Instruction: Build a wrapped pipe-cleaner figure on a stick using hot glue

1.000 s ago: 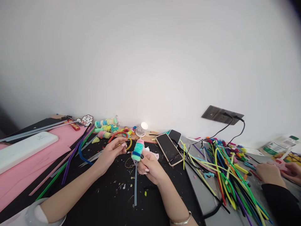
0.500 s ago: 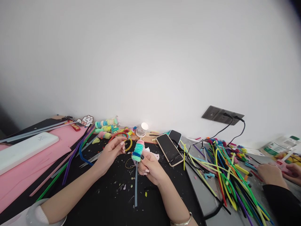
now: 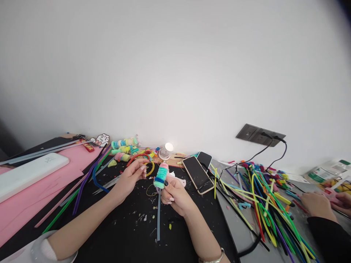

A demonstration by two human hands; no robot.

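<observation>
My right hand (image 3: 177, 195) grips a striped bundle of fuzzy pipe cleaner (image 3: 161, 176), coiled in pink, turquoise, blue and mint. A grey-blue stick (image 3: 158, 219) hangs straight down from beneath it. Just left of the bundle, my left hand (image 3: 133, 179) has its thumb and fingertips drawn together; what lies between them is too small to make out. Behind those fingers is a yellow loop (image 3: 151, 169), with a red loop (image 3: 139, 155) beyond. Scissor blades (image 3: 105, 185) stick out to the left from under the hand, and their handles are partly hidden.
Finished-looking striped coils (image 3: 124, 142) and a paper cup (image 3: 165, 151) stand along the wall. Two phones (image 3: 197, 174) lie right of centre. Loose pipe cleaners (image 3: 267, 204) heap at right, near a co-worker's hand (image 3: 319, 205) and pink tool (image 3: 331, 195). Pink sheets (image 3: 65, 179) and a white case (image 3: 33, 175) lie left.
Both my hands and the striped bundle stay practically where they were. At the far right, the co-worker's pink tool has shifted slightly.
</observation>
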